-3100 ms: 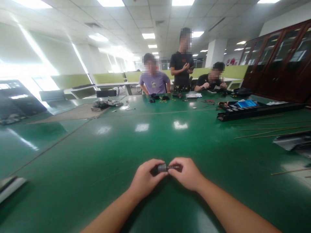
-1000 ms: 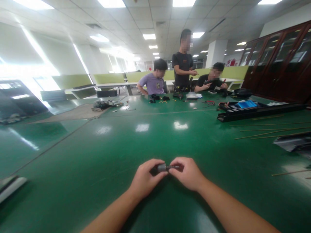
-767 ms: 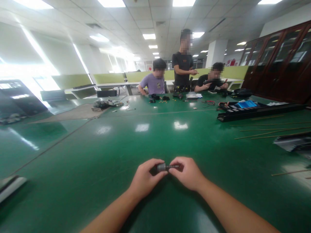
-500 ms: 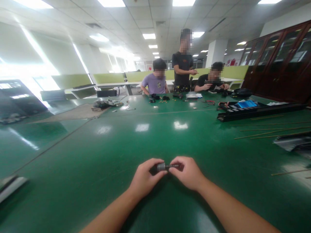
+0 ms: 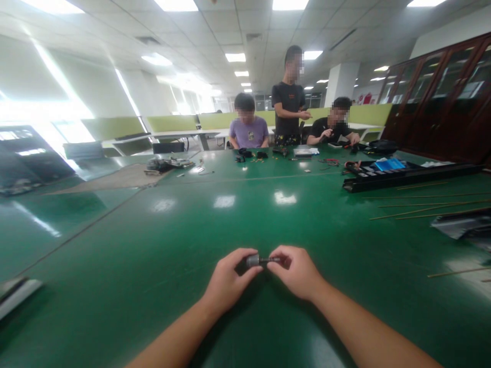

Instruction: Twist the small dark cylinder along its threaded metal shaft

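Just above the green tabletop (image 5: 215, 230), my two hands hold a small grey metal cylinder with a thin shaft (image 5: 253, 261) between them. My left hand (image 5: 230, 278) is closed around the wide cylinder end, thumb below and fingers above. The thin dark shaft points right, and my right hand (image 5: 297, 271) pinches its end between thumb and fingers. Both ends are partly covered by the fingers. The piece lies about level, and its exact kind is too small to make out.
A long black metal channel (image 5: 414, 176) and several thin rods (image 5: 425, 204) lie at the right. Electronic parts (image 5: 169, 163) sit at the back left. Two seated people and one standing person (image 5: 289, 107) are across the table. A pale flat piece (image 5: 19, 299) lies at the left edge.
My hands and the metal piece have barely moved, shifting very slightly up. Across the table, the seated person in purple has straightened, and the seated person at right has shifted a little.
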Demonstrator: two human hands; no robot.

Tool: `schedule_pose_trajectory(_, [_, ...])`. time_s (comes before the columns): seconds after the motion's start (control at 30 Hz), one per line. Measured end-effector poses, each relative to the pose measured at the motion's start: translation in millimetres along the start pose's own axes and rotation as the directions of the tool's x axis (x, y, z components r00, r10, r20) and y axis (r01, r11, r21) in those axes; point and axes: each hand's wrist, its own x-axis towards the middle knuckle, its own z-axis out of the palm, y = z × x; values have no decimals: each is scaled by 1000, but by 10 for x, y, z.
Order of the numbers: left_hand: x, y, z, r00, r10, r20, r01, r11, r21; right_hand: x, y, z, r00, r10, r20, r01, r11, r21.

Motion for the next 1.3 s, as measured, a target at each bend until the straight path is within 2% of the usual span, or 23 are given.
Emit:
schedule_pose_trajectory(0.67, [7,-15,-4,995,64,-72,-65,998,-5,11,-2,-6,999,-21,-41,20,999,-35])
schedule_pose_trajectory(1.3, [18,31,-30,993,67,-95,-65,998,20,10,4,-41,997,-21,-70,20,1000,-18])
